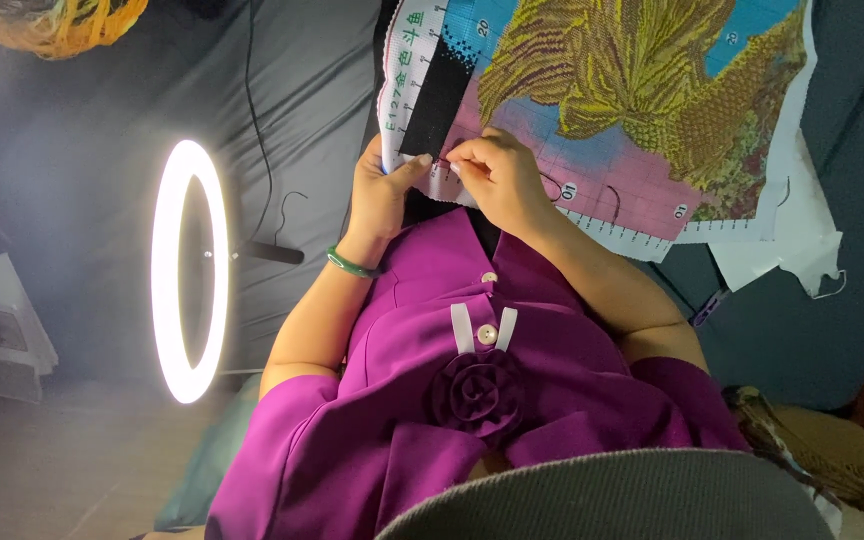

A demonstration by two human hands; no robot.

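Dark grey fabric (pixel 102 110) is filling the background behind you, and a lit ring lamp (pixel 189 270) is glowing at the left of the view, with a thin black cable (pixel 255 110) running up from its stand across that fabric. A bundle of yellow and orange threads (pixel 52 22) is hanging into the top left corner.

You are holding a cross-stitch canvas (pixel 632 110) spread in front of you, its stitched area showing yellow-green scales and fins over blue and pink ground, with a white printed border and a black stitched block near the edge closest to you.

Your left hand (pixel 384 190) is gripping the canvas edge just beside the black block: the thumb is lying on the front of the cloth and the other fingers are tucked behind it, out of sight. A green bangle (pixel 350 264) is sitting on that wrist.

Your right hand (pixel 492 172) is resting on the pink area just beside the left hand, its fingertips (pixel 455 160) pinched closely together at the cloth. Whatever they are pinching is too small to make out.

You are wearing a purple top (pixel 452 400) with a fabric rose and pale buttons. A loose dark thread (pixel 612 205) is curling on the pink part near your right wrist.
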